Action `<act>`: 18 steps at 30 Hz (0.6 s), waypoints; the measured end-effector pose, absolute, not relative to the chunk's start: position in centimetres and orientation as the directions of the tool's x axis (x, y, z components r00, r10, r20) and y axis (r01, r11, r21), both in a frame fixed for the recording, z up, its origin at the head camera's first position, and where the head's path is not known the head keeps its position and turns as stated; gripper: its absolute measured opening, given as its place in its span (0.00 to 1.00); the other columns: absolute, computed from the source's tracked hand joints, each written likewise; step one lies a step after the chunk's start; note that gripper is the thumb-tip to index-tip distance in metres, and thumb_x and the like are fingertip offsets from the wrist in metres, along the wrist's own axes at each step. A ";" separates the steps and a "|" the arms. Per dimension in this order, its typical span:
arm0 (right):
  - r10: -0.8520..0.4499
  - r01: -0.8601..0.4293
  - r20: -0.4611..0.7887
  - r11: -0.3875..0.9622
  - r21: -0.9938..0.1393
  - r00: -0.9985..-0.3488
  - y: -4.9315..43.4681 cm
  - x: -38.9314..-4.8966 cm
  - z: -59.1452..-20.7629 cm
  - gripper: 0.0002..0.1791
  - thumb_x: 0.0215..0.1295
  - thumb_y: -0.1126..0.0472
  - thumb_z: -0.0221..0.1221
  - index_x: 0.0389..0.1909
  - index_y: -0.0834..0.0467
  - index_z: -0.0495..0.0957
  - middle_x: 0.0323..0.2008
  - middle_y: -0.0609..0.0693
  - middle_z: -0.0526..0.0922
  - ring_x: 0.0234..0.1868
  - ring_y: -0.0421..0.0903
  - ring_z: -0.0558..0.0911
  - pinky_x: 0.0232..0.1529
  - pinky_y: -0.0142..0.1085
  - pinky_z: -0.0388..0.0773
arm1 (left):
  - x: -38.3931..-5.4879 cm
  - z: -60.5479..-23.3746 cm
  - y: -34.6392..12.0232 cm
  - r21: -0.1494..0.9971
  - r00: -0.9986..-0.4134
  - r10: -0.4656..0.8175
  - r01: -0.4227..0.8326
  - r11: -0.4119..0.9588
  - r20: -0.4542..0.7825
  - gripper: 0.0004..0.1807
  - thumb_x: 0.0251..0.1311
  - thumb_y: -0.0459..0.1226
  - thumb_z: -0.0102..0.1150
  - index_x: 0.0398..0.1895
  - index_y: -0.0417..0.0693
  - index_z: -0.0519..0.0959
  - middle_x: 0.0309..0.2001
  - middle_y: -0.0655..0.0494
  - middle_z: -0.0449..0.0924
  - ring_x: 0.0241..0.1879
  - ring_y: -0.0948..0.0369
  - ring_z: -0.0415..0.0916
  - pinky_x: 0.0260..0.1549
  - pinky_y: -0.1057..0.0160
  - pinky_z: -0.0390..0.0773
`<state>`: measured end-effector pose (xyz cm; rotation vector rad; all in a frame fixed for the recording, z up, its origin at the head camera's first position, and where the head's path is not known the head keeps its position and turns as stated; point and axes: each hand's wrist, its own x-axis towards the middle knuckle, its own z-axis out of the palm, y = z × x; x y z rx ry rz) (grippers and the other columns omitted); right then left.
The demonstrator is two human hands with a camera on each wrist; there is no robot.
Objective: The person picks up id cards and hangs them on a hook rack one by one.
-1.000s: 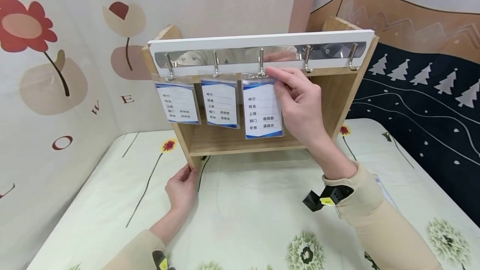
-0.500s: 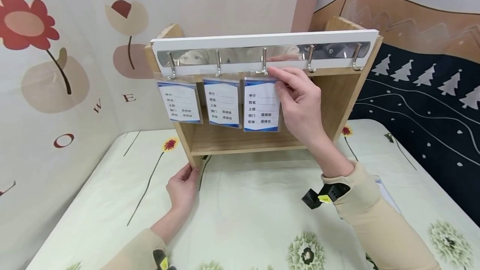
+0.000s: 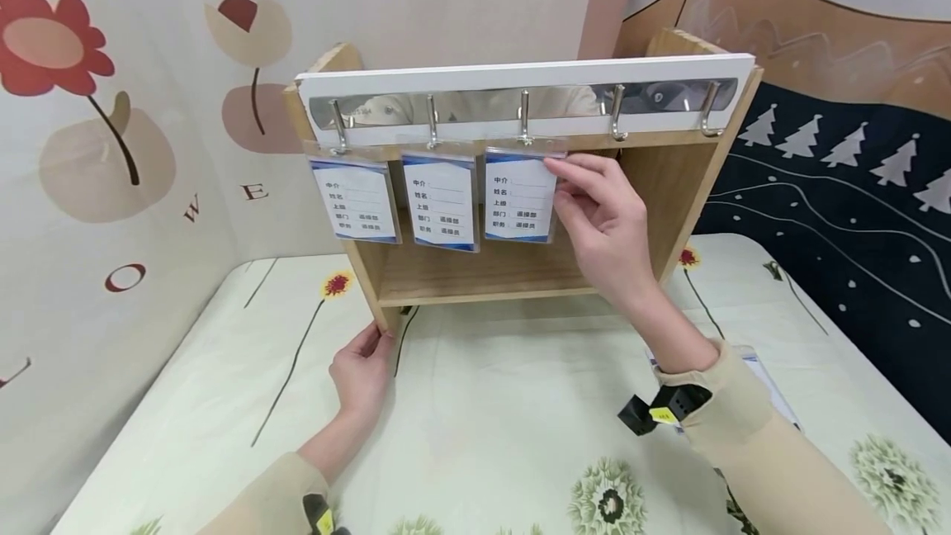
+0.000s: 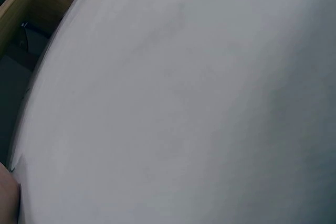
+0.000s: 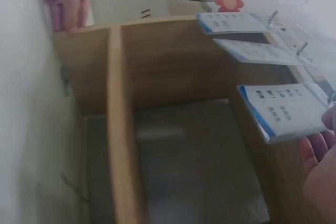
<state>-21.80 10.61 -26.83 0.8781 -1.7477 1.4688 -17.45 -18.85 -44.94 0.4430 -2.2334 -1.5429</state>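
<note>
In the head view, three clear-sleeved name badges hang on a hook rail (image 3: 475,106) along the top of a wooden shelf (image 3: 475,277): a left badge (image 3: 357,201), a middle badge (image 3: 440,203) and a third badge (image 3: 518,196) on the centre hook. My right hand (image 3: 612,225) holds the third badge by its upper right edge, index finger across the front. Fingers of that hand (image 5: 317,150) also show beside the badge in the right wrist view. At the shelf's lower left corner, my left hand (image 3: 362,374) grips the side panel.
Two hooks at the right, one of them the far right hook (image 3: 709,110), bear no badge. Another badge (image 3: 768,382) lies on the tablecloth (image 3: 490,403), partly behind my right forearm. Printed curtains (image 3: 446,7) stand behind the shelf.
My right hand has slid from beside the centre hook slightly down and right, onto the third badge's edge. That badge's lower end has swung back toward the shelf. The left hand stays put.
</note>
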 end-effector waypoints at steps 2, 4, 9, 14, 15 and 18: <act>-0.081 -0.829 0.828 0.138 -0.542 -0.555 11.2 -21.5 -27.6 0.19 0.66 0.83 0.56 0.56 0.71 0.82 0.54 0.53 0.77 0.49 0.50 0.78 0.52 0.31 0.80 | -17.4 -44.9 -18.8 0.938 -0.877 -0.462 -0.040 0.344 0.132 0.20 0.72 0.34 0.58 0.63 0.36 0.79 0.56 0.41 0.83 0.55 0.50 0.82 0.39 0.82 0.76; -0.093 -0.817 0.814 0.141 -0.559 -0.573 11.9 -21.2 -28.6 0.19 0.65 0.84 0.56 0.55 0.72 0.81 0.54 0.53 0.77 0.49 0.49 0.78 0.53 0.30 0.80 | -17.4 -44.8 -18.7 0.938 -0.877 -0.463 -0.046 0.343 0.126 0.20 0.72 0.34 0.58 0.63 0.37 0.79 0.56 0.41 0.83 0.56 0.50 0.82 0.41 0.80 0.78; -0.131 -0.779 0.770 0.182 -0.600 -0.624 13.6 -20.6 -31.0 0.20 0.63 0.84 0.57 0.55 0.73 0.81 0.53 0.57 0.77 0.48 0.44 0.78 0.52 0.28 0.80 | -17.4 -44.8 -18.7 0.937 -0.877 -0.465 -0.051 0.345 0.123 0.20 0.72 0.34 0.58 0.64 0.36 0.79 0.56 0.41 0.82 0.57 0.50 0.82 0.41 0.81 0.76; -0.205 -0.732 0.706 0.268 -0.626 -0.678 15.4 -19.8 -32.6 0.21 0.63 0.83 0.59 0.57 0.70 0.81 0.53 0.59 0.79 0.46 0.42 0.79 0.49 0.25 0.80 | -17.4 -44.8 -18.6 0.939 -0.875 -0.465 -0.036 0.342 0.136 0.20 0.71 0.34 0.59 0.63 0.36 0.79 0.56 0.40 0.83 0.56 0.49 0.82 0.37 0.85 0.73; -0.226 -0.720 0.686 0.284 -0.633 -0.692 15.7 -19.6 -32.8 0.21 0.64 0.83 0.59 0.57 0.69 0.81 0.52 0.58 0.79 0.46 0.42 0.79 0.48 0.25 0.81 | -17.4 -44.9 -18.6 0.939 -0.875 -0.466 -0.036 0.341 0.136 0.20 0.71 0.34 0.59 0.63 0.36 0.79 0.56 0.40 0.83 0.56 0.49 0.82 0.37 0.85 0.73; -0.291 -0.677 0.612 0.331 -0.657 -0.736 16.9 -18.8 -33.3 0.19 0.65 0.81 0.60 0.56 0.69 0.81 0.52 0.57 0.80 0.45 0.44 0.80 0.47 0.25 0.81 | -17.4 -44.9 -18.6 0.940 -0.877 -0.463 -0.041 0.339 0.128 0.20 0.72 0.34 0.58 0.64 0.36 0.79 0.56 0.40 0.83 0.56 0.49 0.82 0.38 0.83 0.75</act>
